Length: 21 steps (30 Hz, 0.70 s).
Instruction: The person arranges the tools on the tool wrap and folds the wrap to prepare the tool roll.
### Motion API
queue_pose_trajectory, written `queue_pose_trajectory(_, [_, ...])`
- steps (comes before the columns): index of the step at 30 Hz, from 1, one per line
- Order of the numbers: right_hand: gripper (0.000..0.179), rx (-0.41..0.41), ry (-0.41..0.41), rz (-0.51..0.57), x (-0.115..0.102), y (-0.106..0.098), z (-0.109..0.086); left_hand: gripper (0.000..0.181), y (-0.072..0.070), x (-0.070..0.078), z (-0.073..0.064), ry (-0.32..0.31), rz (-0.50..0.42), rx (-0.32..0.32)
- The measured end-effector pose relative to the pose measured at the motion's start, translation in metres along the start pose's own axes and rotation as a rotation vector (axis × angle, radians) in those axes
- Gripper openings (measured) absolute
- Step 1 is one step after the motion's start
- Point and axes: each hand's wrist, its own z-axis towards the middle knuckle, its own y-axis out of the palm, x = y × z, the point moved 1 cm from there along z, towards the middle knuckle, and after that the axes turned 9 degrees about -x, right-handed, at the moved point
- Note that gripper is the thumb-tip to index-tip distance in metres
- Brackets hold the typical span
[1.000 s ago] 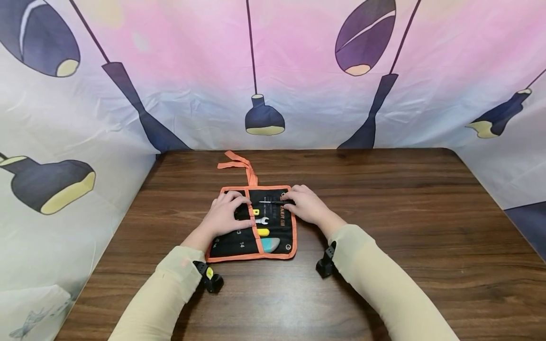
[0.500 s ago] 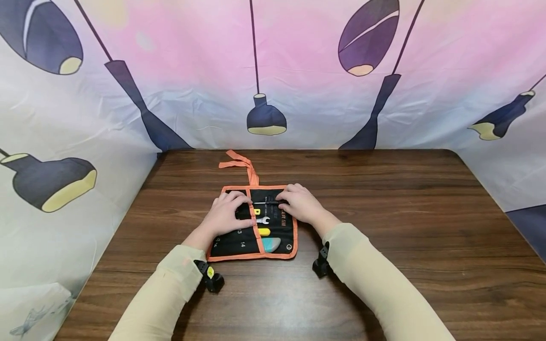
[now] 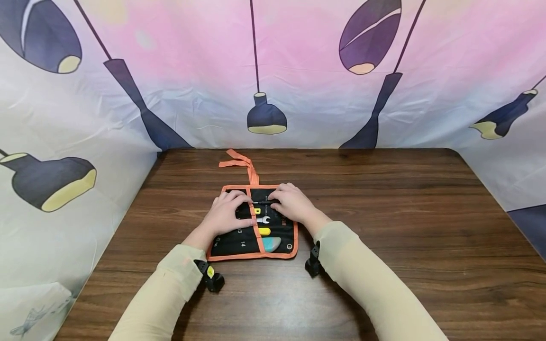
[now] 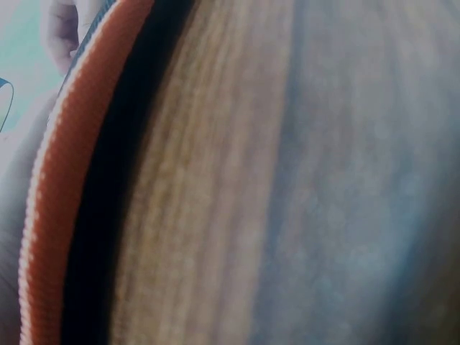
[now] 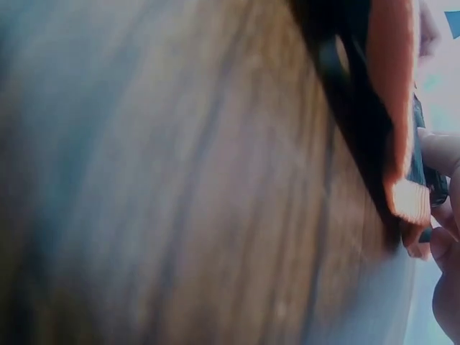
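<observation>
Screwdriver (image 3: 264,202) sits over the tool pouch (image 3: 287,235), its tip hidden at the pocket edge (image 3: 258,235). From here I see the right hand (image 3: 293,202) pinching it, covering its rear; the left hand (image 3: 224,214) arches there, grip wide. Both wrist views blur.

Person's L forearm (image 3: 149,296) & R forearm (image 3: 375,279), both sleeved, angle fwd & inward, wrists (image 3: 198,238) bare. L hand (image 3: 222,214) is palm-down, thumb (image 3: 244,223) spread from bent fingers (image 3: 241,199); R hand (image 3: 294,202), nr L but not touching it, holds a thumb-&-fingers pinch.
</observation>
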Motion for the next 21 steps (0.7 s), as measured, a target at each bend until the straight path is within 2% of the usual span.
queue_pose_trajectory(4, [0.025,-0.006,0.017,0.04,-0.002,0.002,0.003,0.062,0.0,0.0,-0.001,0.001,0.001,0.004])
queue_pose_trajectory(11, [0.032,0.012,0.099,0.127,0.004,0.006,-0.001,0.064,0.001,0.002,0.0,0.017,-0.006,-0.004])
queue_pose_trajectory(17, [0.035,0.05,0.084,0.146,0.015,0.004,-0.011,0.063,0.0,0.001,-0.002,0.012,-0.006,0.016])
queue_pose_trajectory(21, [0.029,0.058,0.075,0.154,0.023,0.002,-0.019,0.061,0.0,0.002,-0.003,0.009,-0.008,0.013])
